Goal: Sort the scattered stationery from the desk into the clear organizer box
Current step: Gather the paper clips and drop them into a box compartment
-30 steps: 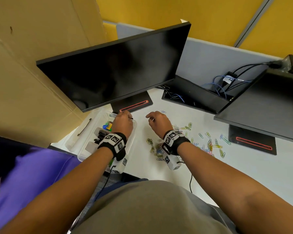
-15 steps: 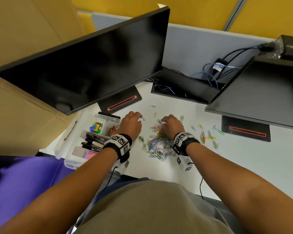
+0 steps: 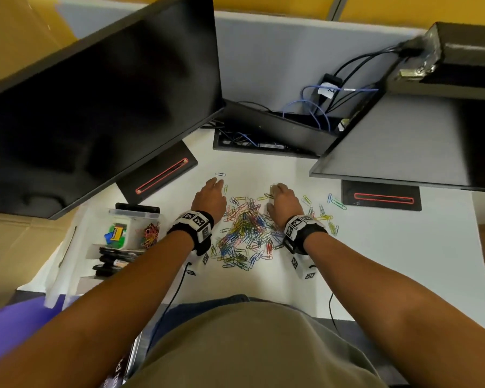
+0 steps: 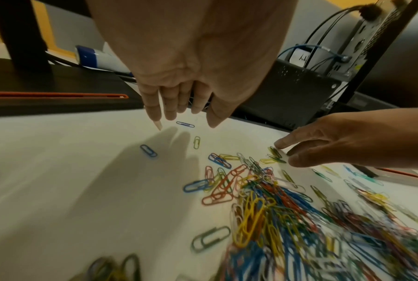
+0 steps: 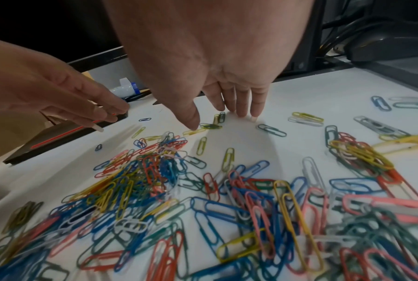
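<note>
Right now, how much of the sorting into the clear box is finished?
Partly done: the clear organizer box already holds pens, colored pieces and some clips. In hand: the left hand and right hand, both open, reach over the paper clips. Left: that whole pile on the desk, plus strays.
</note>
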Motion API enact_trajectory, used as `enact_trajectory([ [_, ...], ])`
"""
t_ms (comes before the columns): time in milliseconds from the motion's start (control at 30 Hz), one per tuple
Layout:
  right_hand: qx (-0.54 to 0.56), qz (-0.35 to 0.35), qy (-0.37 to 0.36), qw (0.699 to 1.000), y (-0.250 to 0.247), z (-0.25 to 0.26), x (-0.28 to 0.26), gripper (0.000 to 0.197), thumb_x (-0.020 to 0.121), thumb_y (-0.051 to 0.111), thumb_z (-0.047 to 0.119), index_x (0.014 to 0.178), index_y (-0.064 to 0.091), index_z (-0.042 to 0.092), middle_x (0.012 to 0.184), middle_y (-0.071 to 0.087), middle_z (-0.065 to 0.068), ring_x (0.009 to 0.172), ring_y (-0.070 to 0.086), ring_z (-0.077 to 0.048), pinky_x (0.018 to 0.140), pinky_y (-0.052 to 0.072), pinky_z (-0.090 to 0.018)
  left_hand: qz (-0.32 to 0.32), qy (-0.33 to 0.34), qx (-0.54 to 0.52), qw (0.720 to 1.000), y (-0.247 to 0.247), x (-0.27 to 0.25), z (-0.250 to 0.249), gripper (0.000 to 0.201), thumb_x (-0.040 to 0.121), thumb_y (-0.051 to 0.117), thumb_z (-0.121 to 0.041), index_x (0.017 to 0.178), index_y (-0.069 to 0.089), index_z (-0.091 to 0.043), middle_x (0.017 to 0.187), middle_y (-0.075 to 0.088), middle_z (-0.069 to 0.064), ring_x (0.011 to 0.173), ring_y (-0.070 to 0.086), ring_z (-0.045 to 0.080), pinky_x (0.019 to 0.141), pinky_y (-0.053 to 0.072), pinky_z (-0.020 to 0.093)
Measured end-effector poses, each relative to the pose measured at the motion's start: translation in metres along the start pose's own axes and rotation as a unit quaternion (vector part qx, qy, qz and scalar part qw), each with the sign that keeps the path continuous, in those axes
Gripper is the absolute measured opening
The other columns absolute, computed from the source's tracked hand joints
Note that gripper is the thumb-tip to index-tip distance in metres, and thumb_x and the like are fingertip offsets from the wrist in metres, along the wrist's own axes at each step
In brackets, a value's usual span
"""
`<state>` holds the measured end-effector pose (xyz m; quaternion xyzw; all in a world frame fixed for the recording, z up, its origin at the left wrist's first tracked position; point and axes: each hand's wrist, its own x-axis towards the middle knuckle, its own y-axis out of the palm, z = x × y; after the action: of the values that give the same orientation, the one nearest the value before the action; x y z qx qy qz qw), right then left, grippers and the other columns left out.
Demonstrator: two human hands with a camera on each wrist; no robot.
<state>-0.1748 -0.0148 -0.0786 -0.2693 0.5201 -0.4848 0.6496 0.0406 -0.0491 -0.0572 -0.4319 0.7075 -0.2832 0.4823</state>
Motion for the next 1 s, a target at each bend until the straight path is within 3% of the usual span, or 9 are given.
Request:
enact_trajectory([
  [200,-0.002,-0.015,-0.082,0.997,0.000,0.006,0.006,0.037,0.090,0.059,0.014,0.124,0.056,0.000,0.136,0.052,-0.015,0.119,0.053,-0.035,0.100,0.046,-0.040,0.026,-0.014,0.041,0.999,0.006,0.037,-0.001,0.062,0.100,0.043,-0.016,0.155,0.016,-0.009,0.163,0.007,0.007,0.142,0.031,0.031,0.116,0.027,0.036],
  [300,-0.013,-0.014,-0.133,0.991,0.009,0.011,0.003,0.028,0.084,0.062,0.005,0.111,0.062,-0.003,0.118,0.061,-0.017,0.103,0.060,-0.036,0.090,0.051,-0.043,0.032,0.022,0.101,0.994,0.012,0.041,0.003,0.059,0.100,0.041,-0.014,0.154,0.017,-0.006,0.162,0.009,0.011,0.145,0.024,0.027,0.118,0.022,0.036],
  [433,-0.017,-0.008,-0.187,0.982,0.022,0.015,-0.004,0.025,0.079,0.069,0.013,0.102,0.065,0.003,0.105,0.064,-0.010,0.088,0.061,-0.031,0.080,0.053,-0.041,0.023,0.099,0.147,0.984,0.029,0.030,0.005,0.061,0.094,0.048,-0.008,0.150,0.026,-0.004,0.160,0.018,0.013,0.144,0.027,0.026,0.118,0.022,0.038],
  [533,-0.012,-0.026,-0.210,0.977,0.028,0.011,-0.011,0.022,0.084,0.070,0.020,0.101,0.067,0.007,0.099,0.065,-0.007,0.082,0.060,-0.030,0.073,0.052,-0.040,0.011,0.155,0.123,0.980,0.041,0.011,0.003,0.049,0.089,0.056,-0.006,0.138,0.050,-0.003,0.149,0.041,0.016,0.132,0.045,0.031,0.110,0.036,0.041],
  [600,0.006,-0.035,-0.210,0.977,0.029,0.006,-0.014,0.023,0.087,0.069,0.028,0.101,0.070,0.009,0.099,0.065,-0.006,0.082,0.061,-0.029,0.073,0.051,-0.039,0.003,0.177,0.113,0.978,0.047,-0.001,0.001,0.039,0.087,0.061,-0.012,0.126,0.060,-0.005,0.137,0.053,0.015,0.117,0.055,0.032,0.099,0.042,0.040],
  [667,0.025,-0.035,-0.204,0.978,0.029,0.000,-0.019,0.027,0.088,0.069,0.033,0.105,0.071,0.011,0.099,0.065,-0.006,0.084,0.060,-0.029,0.074,0.050,-0.038,0.011,0.167,0.110,0.980,0.049,-0.010,-0.002,0.038,0.089,0.062,-0.029,0.123,0.060,-0.011,0.127,0.055,0.009,0.108,0.055,0.029,0.092,0.041,0.039],
  [800,0.030,-0.015,-0.141,0.989,0.027,-0.007,-0.028,0.052,0.081,0.075,0.036,0.124,0.062,0.010,0.107,0.059,-0.010,0.095,0.057,-0.030,0.082,0.046,-0.038,0.049,0.116,0.131,0.983,0.049,-0.017,-0.004,0.072,0.076,0.071,-0.056,0.130,0.047,-0.015,0.126,0.046,0.007,0.113,0.047,0.027,0.096,0.036,0.040],
  [900,0.009,0.005,-0.118,0.993,0.028,-0.006,-0.032,0.055,0.079,0.077,0.038,0.123,0.061,0.011,0.108,0.057,-0.009,0.097,0.055,-0.030,0.083,0.045,-0.039,0.056,0.099,0.167,0.979,0.049,-0.018,-0.005,0.076,0.073,0.075,-0.054,0.130,0.043,-0.015,0.125,0.045,0.008,0.113,0.047,0.027,0.097,0.037,0.040],
  [1000,-0.006,0.003,-0.123,0.992,0.030,0.002,-0.033,0.038,0.085,0.071,0.033,0.117,0.062,0.013,0.107,0.059,-0.007,0.098,0.056,-0.029,0.083,0.043,-0.038,0.047,0.105,0.153,0.982,0.052,-0.018,-0.003,0.058,0.080,0.073,-0.041,0.123,0.044,-0.016,0.119,0.049,0.006,0.108,0.050,0.027,0.093,0.038,0.039],
])
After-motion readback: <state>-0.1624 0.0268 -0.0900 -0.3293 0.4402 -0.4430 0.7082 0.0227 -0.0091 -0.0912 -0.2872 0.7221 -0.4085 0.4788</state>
